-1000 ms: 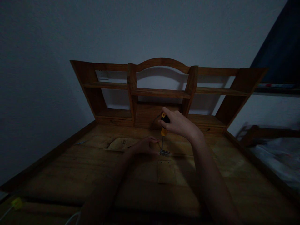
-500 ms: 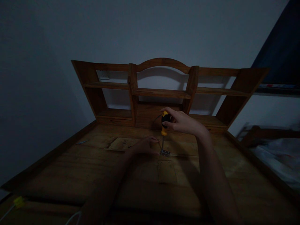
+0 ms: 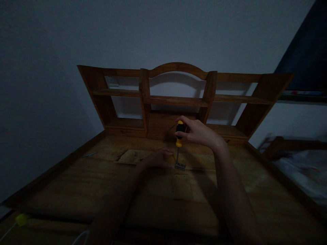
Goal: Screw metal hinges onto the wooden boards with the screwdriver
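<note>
My right hand [image 3: 198, 132] grips the handle of a yellow and black screwdriver [image 3: 180, 131], held nearly upright. Its shaft runs down to a small metal hinge [image 3: 180, 166] at the near edge of a pale wooden strip [image 3: 131, 157]; the exact contact of the tip is too dark to make out. My left hand [image 3: 157, 159] spans the strip just left of the hinge, fingers at the far edge and thumb at the near edge close to the hinge. In front of the hinge lies a small flat wooden piece [image 3: 182, 187].
A wooden shelf unit [image 3: 176, 100] stands against the wall at the back of the desktop [image 3: 97, 180]. A thin light-coloured object [image 3: 89, 154] lies at the left. Near the front left are a yellow object [image 3: 21, 219] and a white cable [image 3: 80, 236]. The light is dim.
Almost nothing differs. The screwdriver handle and the fingers of my right hand have shifted very slightly; my left hand stays in place.
</note>
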`<state>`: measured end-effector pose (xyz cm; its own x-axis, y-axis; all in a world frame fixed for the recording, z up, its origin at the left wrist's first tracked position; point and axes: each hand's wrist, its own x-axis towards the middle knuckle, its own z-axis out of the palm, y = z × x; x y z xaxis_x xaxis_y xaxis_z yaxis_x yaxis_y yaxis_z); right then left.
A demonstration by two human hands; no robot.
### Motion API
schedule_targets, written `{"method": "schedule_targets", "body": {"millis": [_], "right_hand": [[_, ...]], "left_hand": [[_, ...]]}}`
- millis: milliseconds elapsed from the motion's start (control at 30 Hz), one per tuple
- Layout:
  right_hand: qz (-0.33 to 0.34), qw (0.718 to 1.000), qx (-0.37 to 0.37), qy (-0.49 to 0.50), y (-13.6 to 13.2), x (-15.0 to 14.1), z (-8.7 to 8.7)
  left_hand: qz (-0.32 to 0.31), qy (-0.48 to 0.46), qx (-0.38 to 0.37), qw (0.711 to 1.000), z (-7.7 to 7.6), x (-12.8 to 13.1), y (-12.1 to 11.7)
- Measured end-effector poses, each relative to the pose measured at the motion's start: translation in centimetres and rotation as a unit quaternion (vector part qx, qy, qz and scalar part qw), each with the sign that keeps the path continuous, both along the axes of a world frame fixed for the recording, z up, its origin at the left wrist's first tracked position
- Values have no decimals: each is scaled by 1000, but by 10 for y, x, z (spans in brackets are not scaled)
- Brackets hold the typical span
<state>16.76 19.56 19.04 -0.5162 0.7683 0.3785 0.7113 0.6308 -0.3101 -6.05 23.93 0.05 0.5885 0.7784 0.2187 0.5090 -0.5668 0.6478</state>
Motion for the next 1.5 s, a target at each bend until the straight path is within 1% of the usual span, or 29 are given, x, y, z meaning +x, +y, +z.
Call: {"method": "schedule_targets", "body": {"millis": [167,267,400,533,667,833,1133,1233,1333,1433,1500], "right_hand": [[2,1000,-2,6,-1,1,1],[2,1000,-7,12,-1,2,2],[17,1000,-20,9,1,3,3],[36,999,-23,11,2,4,4],[44,999,-28,16,3,4,3],[49,998,-19,22,7,5,0],[64,996,-46,32,7,4,-1],[69,996,-36,46,6,3,-1],[68,995,-9,71,3,3,1],[59,995,15,84,-1,4,6],[54,994,32,93,-3,6,9]], "left_hand": [[-13,7,5,1000,1,-2,1],[-21,36,15,999,3,-3,1],[-18,72,59,995,6,-2,-5],[-30,81,92,992,8,3,-10],[-44,89,126,987,7,8,-9],[-50,64,157,984,4,10,-6],[-41,50,183,981,3,10,-5],[-46,58,184,980,5,11,-6],[-45,59,182,981,7,10,-7],[-27,60,187,980,4,10,-8],[-26,61,194,979,1,9,-7]]}}
